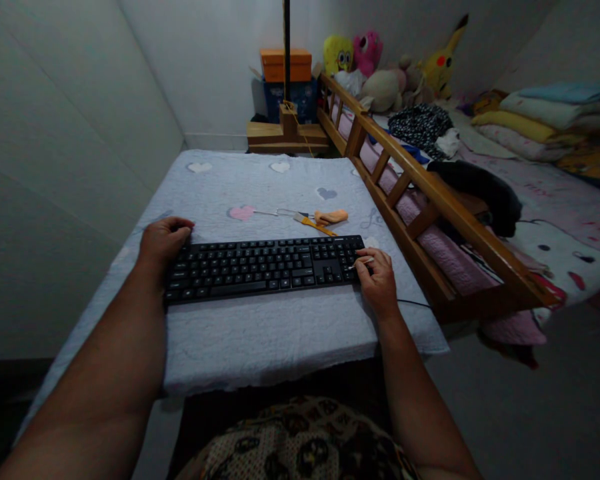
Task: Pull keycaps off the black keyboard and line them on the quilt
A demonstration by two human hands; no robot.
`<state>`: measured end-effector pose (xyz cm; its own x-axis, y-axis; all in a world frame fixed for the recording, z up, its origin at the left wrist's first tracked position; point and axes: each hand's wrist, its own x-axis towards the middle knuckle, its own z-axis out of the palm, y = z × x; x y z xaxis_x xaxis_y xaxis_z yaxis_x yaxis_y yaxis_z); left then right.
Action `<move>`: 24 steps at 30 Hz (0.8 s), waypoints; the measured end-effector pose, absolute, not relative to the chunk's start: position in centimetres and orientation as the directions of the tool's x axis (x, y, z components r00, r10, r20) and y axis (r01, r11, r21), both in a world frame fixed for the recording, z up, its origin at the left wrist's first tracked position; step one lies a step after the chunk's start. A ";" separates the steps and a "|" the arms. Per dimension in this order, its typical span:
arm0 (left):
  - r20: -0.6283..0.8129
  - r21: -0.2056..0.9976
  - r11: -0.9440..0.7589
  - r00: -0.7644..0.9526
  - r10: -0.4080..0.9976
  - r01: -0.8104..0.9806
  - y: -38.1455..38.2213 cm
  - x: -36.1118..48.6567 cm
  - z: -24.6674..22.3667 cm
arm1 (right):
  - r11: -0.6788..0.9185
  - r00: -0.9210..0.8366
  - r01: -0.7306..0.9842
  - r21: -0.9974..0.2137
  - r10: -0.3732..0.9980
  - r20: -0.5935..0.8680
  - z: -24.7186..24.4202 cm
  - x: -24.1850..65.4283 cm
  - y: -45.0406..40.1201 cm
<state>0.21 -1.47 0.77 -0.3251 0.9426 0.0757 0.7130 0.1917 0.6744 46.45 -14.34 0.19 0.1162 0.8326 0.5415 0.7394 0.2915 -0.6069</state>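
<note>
A black keyboard (250, 267) lies flat across the cloth-covered table (270, 333). At its far left corner, my left hand (165, 243) is closed with bent fingers against the keyboard's edge; the exact finger contact is partly hidden. My right hand (379, 277) is over the number keys at the right end, pinching a thin pale stick that looks like a cotton swab (363, 262), its tip down among the keys. Behind the keyboard lie a brush (314, 224) with a yellow handle, a folded orange cloth (331, 217) and a thin wire tool (291, 212).
A wooden bed rail (410, 167) runs along the table's right side. The keyboard's cable (414, 303) trails toward it. Plush toys (383, 90) and folded bedding (545, 120) lie on the bed. An orange box (286, 65) stands beyond the far edge, behind a dark pole (287, 47).
</note>
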 end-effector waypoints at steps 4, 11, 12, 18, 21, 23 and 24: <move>0.065 0.668 0.204 -0.328 0.942 0.716 -1.8 0.6 1.2 | 0.286 0.125 0.743 -0.605 0.829 0.545 0.1 46.4 -14.3; 0.063 0.650 0.226 -0.348 0.935 0.725 -1.8 0.9 1.7 | 0.287 0.114 0.749 -0.598 0.832 0.543 0.0 46.5 -14.1; 0.066 0.652 0.222 -0.347 0.936 0.725 -1.8 0.8 1.6 | 0.286 0.117 0.747 -0.600 0.832 0.542 0.0 46.5 -14.2; 0.066 0.671 0.209 -0.339 0.938 0.711 -1.6 0.4 1.0 | 0.290 0.132 0.732 -0.616 0.827 0.546 0.3 46.2 -14.4; 0.072 0.678 0.197 -0.330 0.941 0.709 -1.6 0.4 1.0 | 0.292 0.132 0.731 -0.616 0.826 0.548 0.4 46.3 -14.5; 0.076 0.677 0.192 -0.328 0.942 0.710 -1.6 0.4 1.0 | 0.294 0.131 0.729 -0.618 0.826 0.548 0.4 46.3 -14.5; 0.078 0.675 0.190 -0.326 0.942 0.713 -1.6 0.4 1.0 | 0.294 0.131 0.728 -0.620 0.827 0.547 0.4 46.4 -14.5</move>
